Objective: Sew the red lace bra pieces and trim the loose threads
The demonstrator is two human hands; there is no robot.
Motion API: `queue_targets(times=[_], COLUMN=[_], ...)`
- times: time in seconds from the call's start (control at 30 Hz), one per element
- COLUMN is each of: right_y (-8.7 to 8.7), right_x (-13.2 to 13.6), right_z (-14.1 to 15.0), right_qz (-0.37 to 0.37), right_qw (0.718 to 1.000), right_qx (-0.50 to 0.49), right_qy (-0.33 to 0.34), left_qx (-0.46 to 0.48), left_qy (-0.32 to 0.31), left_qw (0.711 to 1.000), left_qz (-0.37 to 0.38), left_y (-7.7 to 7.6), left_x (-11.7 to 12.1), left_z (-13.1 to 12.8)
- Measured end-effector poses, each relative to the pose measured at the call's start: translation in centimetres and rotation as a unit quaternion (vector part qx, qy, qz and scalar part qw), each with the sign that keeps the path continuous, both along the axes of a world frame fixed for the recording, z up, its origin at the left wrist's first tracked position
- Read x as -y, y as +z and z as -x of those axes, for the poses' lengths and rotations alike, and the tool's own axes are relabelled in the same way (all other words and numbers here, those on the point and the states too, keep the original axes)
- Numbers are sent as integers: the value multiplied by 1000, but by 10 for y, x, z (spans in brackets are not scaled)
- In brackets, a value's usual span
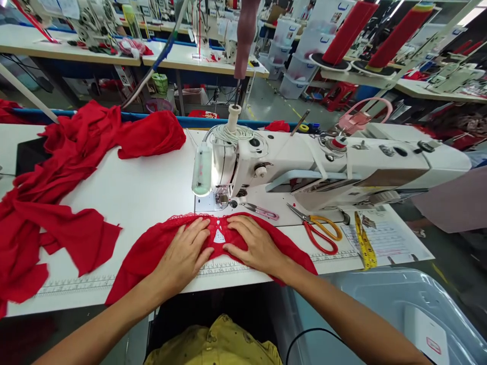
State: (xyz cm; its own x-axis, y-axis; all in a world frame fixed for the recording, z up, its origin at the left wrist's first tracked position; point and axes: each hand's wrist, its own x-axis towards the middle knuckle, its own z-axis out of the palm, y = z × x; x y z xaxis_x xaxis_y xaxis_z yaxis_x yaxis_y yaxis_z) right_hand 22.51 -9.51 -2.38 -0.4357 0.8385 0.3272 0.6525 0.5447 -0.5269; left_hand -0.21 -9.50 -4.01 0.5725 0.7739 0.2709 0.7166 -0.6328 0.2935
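My left hand (185, 253) lies flat, fingers stretched out, on a piece of red lace fabric (150, 248) spread across the front of the sewing table (144, 192). My right hand (254, 244) rests flat on the same fabric just to the right. Between the two hands shows a small white triangular label (218, 236). The fabric lies just in front of the needle area of the white sewing machine (304, 162). Neither hand grips anything.
A heap of red fabric pieces (68, 172) covers the table's left side. Orange-handled scissors (319, 230), pink thread snips (262, 210) and a yellow tape measure (364, 243) lie to the right. A grey plastic bin (399, 309) stands at lower right.
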Motion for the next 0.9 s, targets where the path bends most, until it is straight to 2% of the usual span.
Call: queue_targets(times=[0.2, 0.5, 0.77, 0.9], right_y=[5, 6, 15, 17], right_x=[-2, -2, -4, -9], right_z=[-5, -3, 0, 9], right_qz=[14, 31, -21, -44], right_qw=[999, 998, 999, 999], right_qx=[32, 43, 35, 17], right_qy=[-13, -15, 10, 18], left_qx=[-49, -62, -73, -33], left_qy=[-13, -21, -28, -65], left_qw=[998, 997, 996, 995], left_qz=[-26, -36, -51, -74], left_y=[5, 7, 17, 19], left_x=[2, 0, -1, -3], left_z=[6, 8, 1, -6])
